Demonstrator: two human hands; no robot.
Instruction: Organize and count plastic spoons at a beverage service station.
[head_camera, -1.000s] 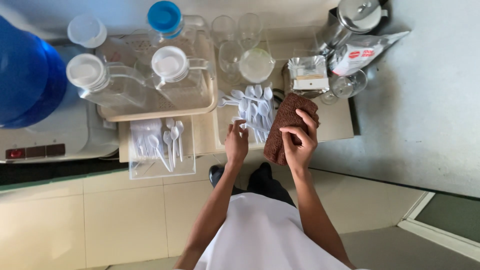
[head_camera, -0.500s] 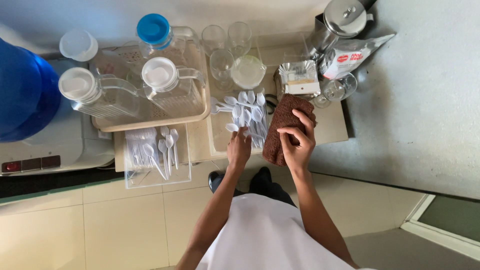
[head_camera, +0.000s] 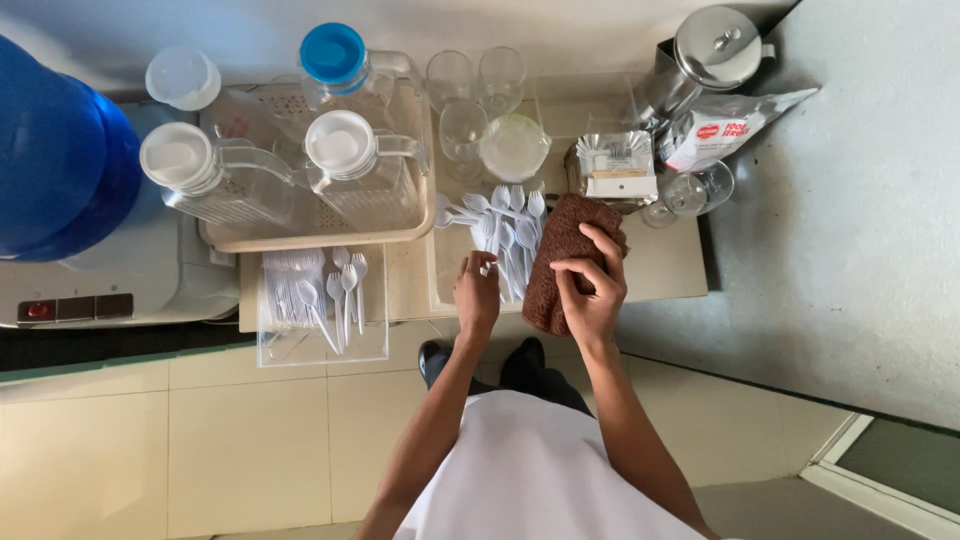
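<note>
Left hand (head_camera: 477, 292) curled loosely over the near end of a pile of white plastic spoons (head_camera: 503, 225), fingertips pinching one spoon's handle. Right hand (head_camera: 592, 283) partly closed, gripping a folded brown towel (head_camera: 556, 262) lying on the counter just right of the spoons. Spoons spread inside a clear tray (head_camera: 445, 290) on the counter. More plastic spoons and forks (head_camera: 322, 290) in a second clear tray to the left. Behind, clear pitchers (head_camera: 355, 165) with white lids in a beige basket (head_camera: 320, 238), several drinking glasses (head_camera: 463, 85) and a steel kettle (head_camera: 712, 50).
</note>
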